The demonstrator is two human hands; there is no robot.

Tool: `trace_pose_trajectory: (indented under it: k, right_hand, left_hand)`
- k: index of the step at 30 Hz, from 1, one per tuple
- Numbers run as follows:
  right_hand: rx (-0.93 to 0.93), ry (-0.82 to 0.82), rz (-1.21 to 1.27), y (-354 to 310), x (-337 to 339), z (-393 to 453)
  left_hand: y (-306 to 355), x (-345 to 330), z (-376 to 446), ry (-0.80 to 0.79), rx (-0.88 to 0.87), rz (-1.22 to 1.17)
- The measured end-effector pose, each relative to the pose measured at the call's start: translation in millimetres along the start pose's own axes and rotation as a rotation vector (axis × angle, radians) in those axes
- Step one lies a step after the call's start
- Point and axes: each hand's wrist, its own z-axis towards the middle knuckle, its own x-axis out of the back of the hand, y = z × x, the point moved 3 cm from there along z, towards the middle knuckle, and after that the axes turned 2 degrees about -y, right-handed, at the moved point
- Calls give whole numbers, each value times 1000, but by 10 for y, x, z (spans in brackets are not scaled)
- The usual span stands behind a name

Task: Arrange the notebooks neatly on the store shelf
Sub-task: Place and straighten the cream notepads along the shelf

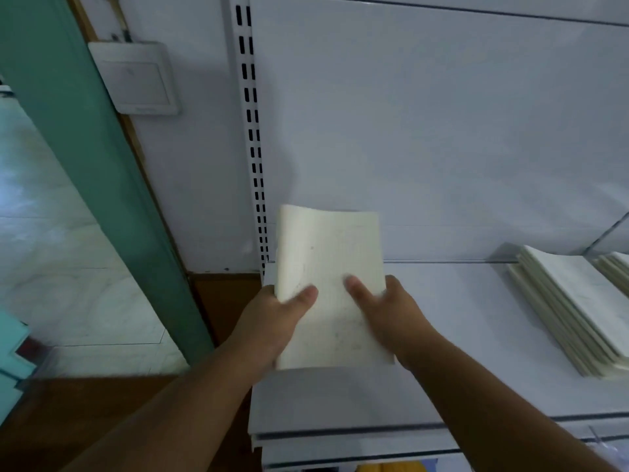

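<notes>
A cream-coloured stack of notebooks [332,267] is held above the left end of the white store shelf [459,362]. My left hand [272,321] grips its left edge, thumb on top. My right hand [391,315] grips its right edge, thumb lying across the cover. The stack's far end bends slightly upward. A second stack of cream notebooks [575,308] lies flat on the shelf at the right, and the edge of another stack [616,270] shows beyond it.
The shelf's white back panel [442,131] and slotted upright [253,131] rise behind. A green door frame [85,165] stands at the left, with a white wall box [136,76] beside it. Lower shelf edges [340,451] show below. Teal items [10,362] sit at the far left.
</notes>
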Motion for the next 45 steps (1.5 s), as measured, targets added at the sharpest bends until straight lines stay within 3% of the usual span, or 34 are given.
trace_pose_trajectory:
  k: [2,5,14,26,28,31,35,40,45]
  right_hand:
    - [-92,-81,-24,6,-80,127]
    - [-172,-114,2,107,-216,145]
    - [-194,-123,-134,176,-213,159]
    - [-139,-79,-499,152,-134,65]
    - [-95,-47,-457,143,-119,42]
    - [67,54,-155,123,-89,-26]
    - [-24,-97,372,244,-161,-149]
    - [39,-220,355,340,-213,-150]
    - [20,-219,337,330,-190,-171]
  left_hand:
    - [-52,86,101,-56,174,-9]
    - [-145,121,171,-65,230,109]
    - [-137,197,149,-44,153,632]
    - [-141,195,-36,24,42,677]
    - [-130,196,-51,61,18,622]
    - [-114,145,-45,93,-108,279]
    - [-198,46,-88,-39,-59,-120]
    - [-232,22,-159,-99,8,-366]
    - [-226,-17,-203,-91,29,-400]
